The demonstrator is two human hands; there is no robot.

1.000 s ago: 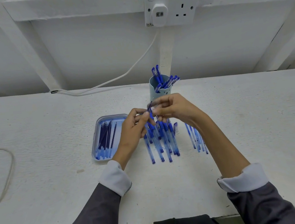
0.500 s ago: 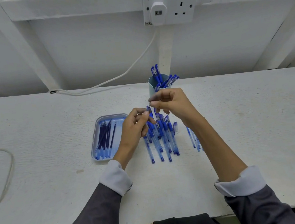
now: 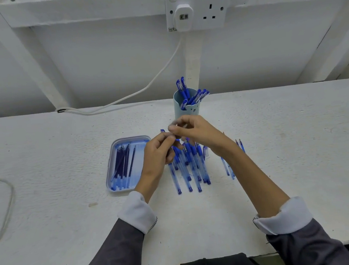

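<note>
**Pen assembly at risk of a spill**

Bench first: a wide white painted table (image 3: 297,142) fills the view, and two sleeved arms reach in from its near edge.

- **Tray:** Left of centre lies a pale blue rectangular plastic tray (image 3: 111,163). It holds a loose row of thin dark blue ink refills (image 3: 122,164) lying lengthwise.
- **Cup:** At the back, near the wall, a light blue-grey round cup (image 3: 185,110) stands upright. Capped blue pens (image 3: 183,87) stick out of its top, some leaning right.
- **Loose pens:** In front of the cup, a heap of clear-barrelled blue pens (image 3: 190,164) lies on the table. A few uncapped pens (image 3: 227,165) lie apart to the right, partly hidden by the right forearm.
- **Hands:** Above the heap, the left hand (image 3: 156,155) and right hand (image 3: 199,132) meet. Each has curled fingers pinching a small blue pen part (image 3: 162,131). Motion blur hides exactly what it is.

The cup stands just behind the right hand, so a backward jerk of the knuckles could tip it and scatter its pens. A slipped pinch would likely drop the part into the heap below, where it would be hard to pick out from the rest.
</note>
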